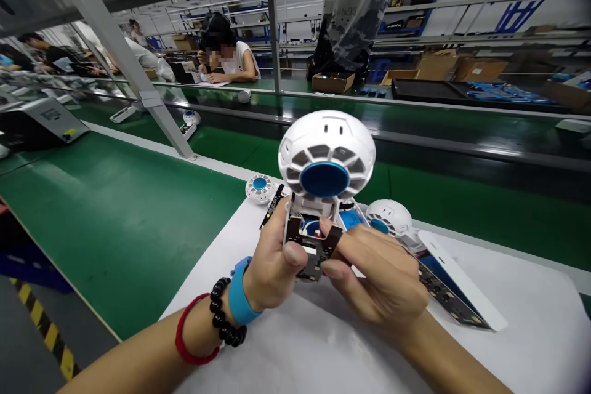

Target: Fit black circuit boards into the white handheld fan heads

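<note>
In my left hand (272, 261) I hold a white handheld device (327, 129) upright, its round vented head with a blue centre at the top. Its body is open, with a dark circuit board (313, 265) and small wires showing inside. My right hand (381, 271) has thumb and index finger closed on an edge of that board. Just behind, a second white device (390, 217) lies with its long cover and dark board spread open. To the left of the held device rests a third one (259, 188) with its board.
A white sheet (295, 345) covers the bench under my hands, beside green matting (115, 209). Beyond runs a green conveyor belt (452, 178) carrying another device (190, 120). A slanted metal post (120, 55) stands at left. Across the belt sits a person (240, 61), with cardboard boxes (333, 82) nearby.
</note>
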The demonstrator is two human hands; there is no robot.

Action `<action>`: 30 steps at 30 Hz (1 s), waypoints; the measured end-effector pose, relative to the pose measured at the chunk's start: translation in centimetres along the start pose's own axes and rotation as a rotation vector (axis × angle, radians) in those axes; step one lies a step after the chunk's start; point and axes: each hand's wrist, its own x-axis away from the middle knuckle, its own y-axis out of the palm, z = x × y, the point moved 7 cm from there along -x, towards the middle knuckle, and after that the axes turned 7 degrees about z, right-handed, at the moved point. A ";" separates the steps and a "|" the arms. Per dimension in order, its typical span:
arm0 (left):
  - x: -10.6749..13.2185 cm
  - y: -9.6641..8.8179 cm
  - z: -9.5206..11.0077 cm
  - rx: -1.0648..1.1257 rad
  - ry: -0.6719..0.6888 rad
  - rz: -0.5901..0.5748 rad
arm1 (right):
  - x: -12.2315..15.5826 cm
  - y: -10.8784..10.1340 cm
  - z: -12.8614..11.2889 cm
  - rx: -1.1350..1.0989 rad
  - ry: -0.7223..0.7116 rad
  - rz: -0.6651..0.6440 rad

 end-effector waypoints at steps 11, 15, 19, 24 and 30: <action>0.0 0.2 0.1 -0.074 0.089 -0.120 | -1.0 -0.4 1.7 -0.229 0.258 -0.167; -0.3 0.1 0.3 -0.128 0.126 -0.087 | -1.3 -0.3 1.8 -0.139 0.330 -0.195; -0.5 -0.2 -0.1 -0.119 0.044 0.013 | -1.0 -0.6 3.1 -0.132 0.613 0.058; -0.4 0.0 -0.9 -0.100 -0.138 0.000 | -0.7 1.0 4.0 -0.254 0.807 0.025; -0.2 0.9 -2.1 -0.077 -0.444 -0.211 | -0.7 -0.6 6.4 -0.305 0.858 0.152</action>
